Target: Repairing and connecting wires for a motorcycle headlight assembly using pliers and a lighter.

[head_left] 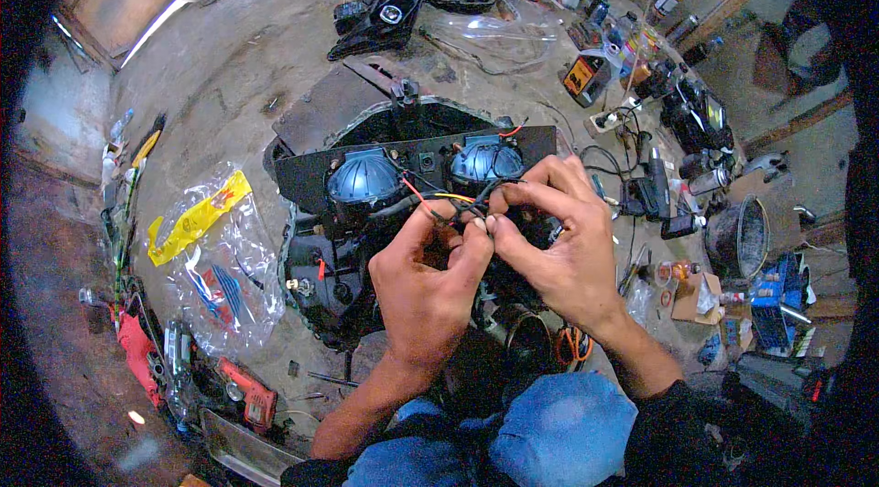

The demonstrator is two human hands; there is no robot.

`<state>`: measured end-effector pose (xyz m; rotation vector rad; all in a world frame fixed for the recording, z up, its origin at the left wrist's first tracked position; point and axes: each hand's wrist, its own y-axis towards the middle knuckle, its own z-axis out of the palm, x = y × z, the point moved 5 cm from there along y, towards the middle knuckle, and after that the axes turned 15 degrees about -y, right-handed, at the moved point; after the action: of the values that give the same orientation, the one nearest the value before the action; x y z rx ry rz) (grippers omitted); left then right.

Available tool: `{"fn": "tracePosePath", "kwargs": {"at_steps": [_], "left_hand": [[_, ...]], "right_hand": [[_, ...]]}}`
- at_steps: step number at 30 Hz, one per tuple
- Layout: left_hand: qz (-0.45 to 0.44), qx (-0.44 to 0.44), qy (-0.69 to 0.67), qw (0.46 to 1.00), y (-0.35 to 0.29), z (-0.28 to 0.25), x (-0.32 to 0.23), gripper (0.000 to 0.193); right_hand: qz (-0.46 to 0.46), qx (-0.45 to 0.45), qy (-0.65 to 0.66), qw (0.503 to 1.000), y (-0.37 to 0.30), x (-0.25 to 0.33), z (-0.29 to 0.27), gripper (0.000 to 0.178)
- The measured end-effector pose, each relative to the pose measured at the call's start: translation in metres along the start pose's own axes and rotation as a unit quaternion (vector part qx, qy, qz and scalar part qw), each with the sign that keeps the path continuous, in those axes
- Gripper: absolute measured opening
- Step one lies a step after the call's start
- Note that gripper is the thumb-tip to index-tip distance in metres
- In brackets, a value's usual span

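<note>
Thin electrical wires (455,197), some red, yellow and black, run between my hands. My left hand (430,272) pinches them, thumb against forefinger. Fingertip to fingertip with it, my right hand (558,235) pinches a black wire from the other side. The exact joint between the fingertips is too small to make out. Just beyond my hands, a dark panel (302,180) carries two round metallic-blue lamp backs, one at the left (364,178) and one at the right (485,160). The panel rests on a black plastic headlight housing (307,258), partly hidden by my hands.
On the left lies a clear plastic bag (247,295) with a yellow strip (197,217). A red power tool (247,393) is at lower left. Another black lamp unit (380,20) sits at the back. Bottles (586,77), a heat gun (655,185) and a metal pot (737,235) crowd the right.
</note>
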<state>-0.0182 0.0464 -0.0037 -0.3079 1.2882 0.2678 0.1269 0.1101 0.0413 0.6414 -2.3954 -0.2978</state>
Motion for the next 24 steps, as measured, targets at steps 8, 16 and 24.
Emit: {"fn": "tracePosePath", "kwargs": {"at_steps": [8, 16, 24], "left_hand": [[-0.004, -0.02, -0.085, 0.996, -0.002, 0.006, 0.002, 0.01], [0.011, -0.019, -0.045, 0.999, -0.002, 0.002, 0.002, 0.009], [-0.012, -0.033, -0.047, 0.998, -0.003, 0.001, -0.004, 0.009]], "right_hand": [[-0.031, 0.007, 0.005, 0.999, 0.002, -0.004, -0.006, 0.018], [-0.081, -0.035, -0.044, 0.995, -0.001, 0.002, -0.003, 0.021], [-0.139, -0.143, -0.115, 0.973, -0.015, 0.002, 0.004, 0.027]]}}
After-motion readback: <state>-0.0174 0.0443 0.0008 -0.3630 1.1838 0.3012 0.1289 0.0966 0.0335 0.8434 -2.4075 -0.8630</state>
